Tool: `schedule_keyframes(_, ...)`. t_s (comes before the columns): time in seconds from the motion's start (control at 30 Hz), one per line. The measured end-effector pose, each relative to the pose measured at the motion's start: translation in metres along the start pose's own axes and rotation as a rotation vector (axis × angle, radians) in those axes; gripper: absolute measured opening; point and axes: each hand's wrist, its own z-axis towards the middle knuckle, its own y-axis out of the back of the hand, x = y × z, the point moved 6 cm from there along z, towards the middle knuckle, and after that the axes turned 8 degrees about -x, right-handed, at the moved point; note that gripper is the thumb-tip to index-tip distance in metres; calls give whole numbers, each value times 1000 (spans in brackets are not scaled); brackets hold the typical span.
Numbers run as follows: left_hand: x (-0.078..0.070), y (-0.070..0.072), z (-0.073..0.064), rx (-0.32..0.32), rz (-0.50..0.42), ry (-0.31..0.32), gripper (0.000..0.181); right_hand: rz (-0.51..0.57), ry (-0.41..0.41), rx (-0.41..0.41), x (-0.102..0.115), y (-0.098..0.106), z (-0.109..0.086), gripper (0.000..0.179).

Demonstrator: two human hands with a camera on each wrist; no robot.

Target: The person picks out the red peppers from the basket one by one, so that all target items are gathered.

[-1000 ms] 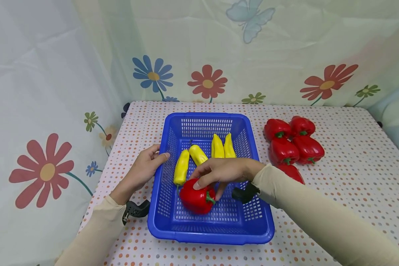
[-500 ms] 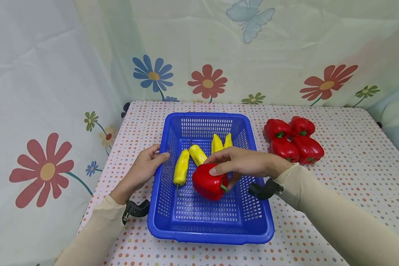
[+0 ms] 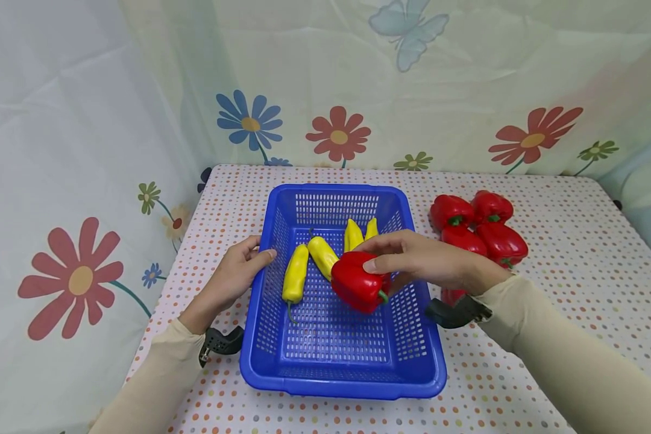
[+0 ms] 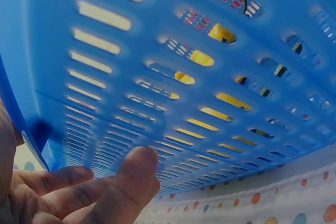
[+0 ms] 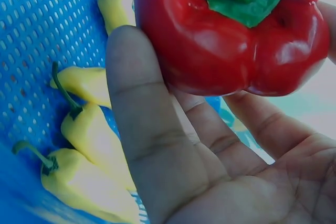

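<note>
A red bell pepper (image 3: 360, 282) is held above the blue basket (image 3: 333, 389) by my right hand (image 3: 418, 256), thumb on one side and fingers round the other. In the right wrist view, the bell pepper (image 5: 226, 35) shows its green stem end between thumb and fingers. Several yellow peppers (image 3: 296, 274) lie on the basket floor; two at the back right are partly covered by the right hand. My left hand (image 3: 241, 271) grips the basket's left rim with the thumb over it. The left wrist view shows its fingers (image 4: 128, 184) against the slotted outer wall.
Several more red bell peppers (image 3: 501, 241) sit clustered on the dotted tablecloth (image 3: 575, 253), right of the basket; one is mostly behind the right wrist. A flowered curtain (image 3: 304, 78) hangs behind the table and along its left side.
My right hand has lifted the red bell pepper from the near left of the basket floor and carried it up and to the right. The left hand and basket stay put.
</note>
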Motion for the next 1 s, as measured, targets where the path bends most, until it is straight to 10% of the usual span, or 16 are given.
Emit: schedule_keyframes(1.0,-2,0,-1,5,-1,-10,48,12,63,-212,-17,42,-36,66)
